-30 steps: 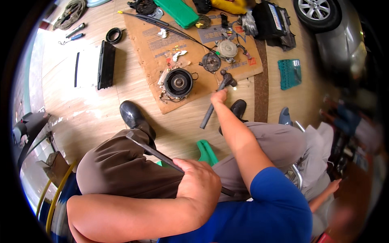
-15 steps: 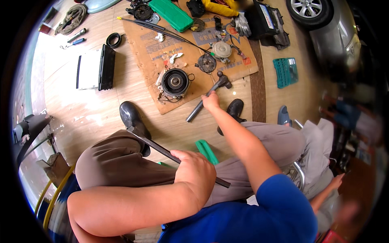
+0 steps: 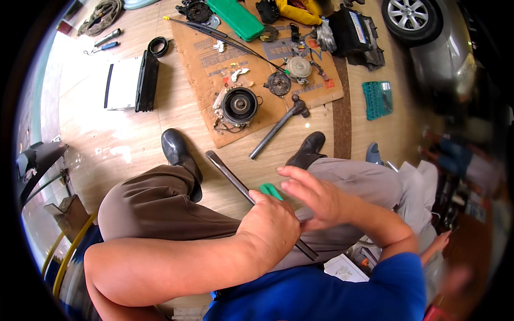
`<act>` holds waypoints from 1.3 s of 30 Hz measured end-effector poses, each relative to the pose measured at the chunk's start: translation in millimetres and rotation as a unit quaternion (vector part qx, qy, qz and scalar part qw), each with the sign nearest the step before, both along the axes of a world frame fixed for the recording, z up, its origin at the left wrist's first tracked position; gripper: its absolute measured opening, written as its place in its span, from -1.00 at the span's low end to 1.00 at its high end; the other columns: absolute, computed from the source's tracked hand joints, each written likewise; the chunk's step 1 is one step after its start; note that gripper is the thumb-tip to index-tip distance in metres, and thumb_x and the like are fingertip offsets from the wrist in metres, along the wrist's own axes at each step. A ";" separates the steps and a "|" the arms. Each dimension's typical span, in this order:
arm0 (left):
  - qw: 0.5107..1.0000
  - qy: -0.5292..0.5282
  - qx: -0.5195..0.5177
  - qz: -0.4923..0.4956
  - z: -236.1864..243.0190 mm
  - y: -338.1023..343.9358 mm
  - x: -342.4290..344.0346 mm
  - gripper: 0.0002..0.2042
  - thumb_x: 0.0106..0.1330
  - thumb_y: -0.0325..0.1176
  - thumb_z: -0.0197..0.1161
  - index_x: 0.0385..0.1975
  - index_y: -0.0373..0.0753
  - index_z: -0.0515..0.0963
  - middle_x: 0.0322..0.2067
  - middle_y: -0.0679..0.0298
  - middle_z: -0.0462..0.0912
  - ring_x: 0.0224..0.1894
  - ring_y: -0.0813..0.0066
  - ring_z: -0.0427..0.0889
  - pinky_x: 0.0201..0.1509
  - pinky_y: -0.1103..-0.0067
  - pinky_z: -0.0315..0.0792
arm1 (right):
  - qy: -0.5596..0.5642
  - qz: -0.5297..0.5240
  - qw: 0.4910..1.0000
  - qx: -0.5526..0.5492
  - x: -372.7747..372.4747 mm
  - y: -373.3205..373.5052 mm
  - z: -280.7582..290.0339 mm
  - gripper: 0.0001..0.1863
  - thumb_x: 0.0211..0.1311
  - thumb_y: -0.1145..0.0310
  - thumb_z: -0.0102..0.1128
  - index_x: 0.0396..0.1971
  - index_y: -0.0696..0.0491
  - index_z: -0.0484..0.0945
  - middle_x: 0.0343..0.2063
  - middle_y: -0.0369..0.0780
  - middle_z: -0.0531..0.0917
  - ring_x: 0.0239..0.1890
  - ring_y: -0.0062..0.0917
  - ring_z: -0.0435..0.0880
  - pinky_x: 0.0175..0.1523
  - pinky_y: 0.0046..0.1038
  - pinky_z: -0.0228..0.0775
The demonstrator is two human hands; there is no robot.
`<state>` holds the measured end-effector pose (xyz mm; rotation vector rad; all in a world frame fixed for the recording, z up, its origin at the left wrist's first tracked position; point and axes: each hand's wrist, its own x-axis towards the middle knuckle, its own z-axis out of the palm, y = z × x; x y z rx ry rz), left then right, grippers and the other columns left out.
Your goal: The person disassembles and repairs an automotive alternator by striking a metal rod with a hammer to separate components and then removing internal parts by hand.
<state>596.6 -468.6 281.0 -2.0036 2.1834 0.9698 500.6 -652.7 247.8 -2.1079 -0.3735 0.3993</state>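
My left hand (image 3: 272, 222) is closed around a long dark steel pry bar (image 3: 229, 174), held at a slant above my lap. The bar's flattened end points up and to the left, and its other end (image 3: 307, 250) shows below my fist. My right hand (image 3: 316, 198) is beside the left one, fingers spread and holding nothing; whether its palm touches the left hand I cannot tell. A ball-peen hammer (image 3: 278, 128) lies past my feet, its head by the cardboard's edge. Left of it sits a round metal part with a black pulley (image 3: 239, 105).
Cardboard (image 3: 214, 136) carries a disc plate (image 3: 278, 84), a pale round part (image 3: 299, 67), cables (image 3: 235, 45) and a green case (image 3: 235, 18). A white-and-black box (image 3: 131, 84) is left, a battery (image 3: 345, 31) at the back right, a car wheel (image 3: 409, 18) beyond.
My right hand has let go of the hammer, leaving it on the floor, and come back next to my left hand. The pry bar has shifted slightly right and steepened.
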 end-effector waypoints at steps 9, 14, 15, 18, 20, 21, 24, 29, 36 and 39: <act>0.975 0.209 0.048 0.053 -26.4 -3.1 22.4 -0.44 0.21 0.11 0.25 0.07 -0.19 0.55 0.07 0.14 0.57 0.15 0.10 0.54 0.18 0.28 0.44 | -0.226 -0.008 0.965 0.135 4.8 30.4 -26.8 -0.18 0.13 -0.22 0.24 0.26 0.05 0.38 0.29 0.21 0.25 0.20 0.10 0.42 0.16 -0.01 0.39; 0.987 0.142 0.017 0.079 -22.4 -6.6 25.6 -0.51 0.34 -0.04 0.13 0.14 -0.24 0.52 0.15 0.06 0.53 0.25 0.04 0.47 0.26 0.21 0.37 | -0.167 -0.037 0.977 0.130 9.1 19.6 -17.5 -0.12 0.11 -0.26 0.21 0.26 0.11 0.37 0.26 0.21 0.29 0.21 0.09 0.41 0.20 -0.04 0.36; 0.998 0.036 0.013 0.057 -18.4 -6.2 24.8 -0.53 0.36 -0.08 0.10 0.15 -0.26 0.52 0.17 0.04 0.53 0.27 0.03 0.45 0.28 0.19 0.35 | -0.154 -0.044 0.980 0.118 10.2 14.8 -17.0 -0.11 0.13 -0.24 0.22 0.26 0.16 0.36 0.25 0.21 0.30 0.22 0.07 0.41 0.25 -0.08 0.33; 0.992 -0.097 0.064 0.057 -16.3 -8.3 24.6 -0.54 0.41 -0.23 0.03 0.22 -0.36 0.45 0.20 -0.12 0.48 0.32 -0.11 0.38 0.32 0.05 0.27 | -0.077 -0.074 0.993 0.040 10.2 7.1 -17.8 -0.16 0.19 -0.19 0.22 0.26 0.19 0.35 0.26 0.21 0.31 0.23 0.05 0.40 0.29 -0.13 0.29; 0.984 -0.150 0.074 0.069 -15.2 -6.2 22.6 -0.57 0.39 -0.25 0.04 0.13 -0.41 0.50 0.12 -0.10 0.54 0.29 -0.04 0.43 0.28 0.12 0.31 | -0.009 -0.102 0.995 0.011 7.9 6.4 -19.8 -0.29 0.17 0.06 0.36 0.20 0.21 0.40 0.23 0.13 0.35 0.23 0.02 0.39 0.31 -0.15 0.26; 0.987 -0.131 0.080 0.048 -16.2 -6.1 21.2 -0.59 0.37 -0.28 0.05 0.10 -0.42 0.52 0.05 -0.14 0.58 0.23 -0.09 0.48 0.27 0.11 0.32 | 0.018 -0.101 0.995 -0.015 6.0 7.6 -21.2 -0.32 0.15 0.13 0.39 0.18 0.21 0.42 0.22 0.11 0.37 0.23 0.01 0.39 0.31 -0.15 0.26; 0.989 -0.077 0.124 -0.001 -7.8 -3.0 7.7 -0.61 0.35 -0.29 0.06 0.06 -0.42 0.55 0.00 -0.14 0.61 0.15 -0.14 0.53 0.25 0.09 0.33 | 0.075 -0.098 0.990 -0.072 1.8 11.2 -29.1 -0.38 0.05 0.29 0.46 0.12 0.18 0.48 0.15 0.05 0.44 0.21 -0.03 0.39 0.29 -0.17 0.28; 0.992 -0.083 0.096 0.007 9.7 -2.7 -16.7 -0.59 0.37 -0.29 0.02 0.07 -0.44 0.54 -0.03 -0.10 0.62 0.04 -0.11 0.59 0.11 -0.02 0.39 | 0.130 -0.087 0.983 -0.093 -4.5 11.8 -50.3 -0.49 0.15 0.29 0.39 0.09 0.14 0.51 0.07 0.00 0.52 0.13 -0.10 0.48 0.21 -0.23 0.36; 0.988 -0.156 0.010 0.001 28.5 -1.3 -35.9 -0.67 0.35 -0.31 0.04 -0.10 -0.41 0.61 -0.23 -0.08 0.64 -0.20 -0.03 0.62 -0.15 0.06 0.51 | 0.138 -0.123 0.980 -0.070 -4.0 13.6 -71.7 -0.64 0.20 0.38 0.30 -0.02 0.15 0.53 -0.09 -0.02 0.60 -0.04 -0.10 0.59 0.07 -0.27 0.45; 0.984 -0.173 -0.024 -0.030 24.6 -1.8 -36.1 -0.76 0.37 -0.30 0.13 -0.19 -0.36 0.60 -0.37 0.06 0.63 -0.34 0.16 0.64 -0.30 0.21 0.60 | 0.133 -0.143 0.977 -0.084 1.9 13.3 -79.5 -0.71 0.20 0.41 0.28 -0.10 0.15 0.56 -0.13 -0.04 0.62 -0.07 -0.11 0.60 0.04 -0.28 0.45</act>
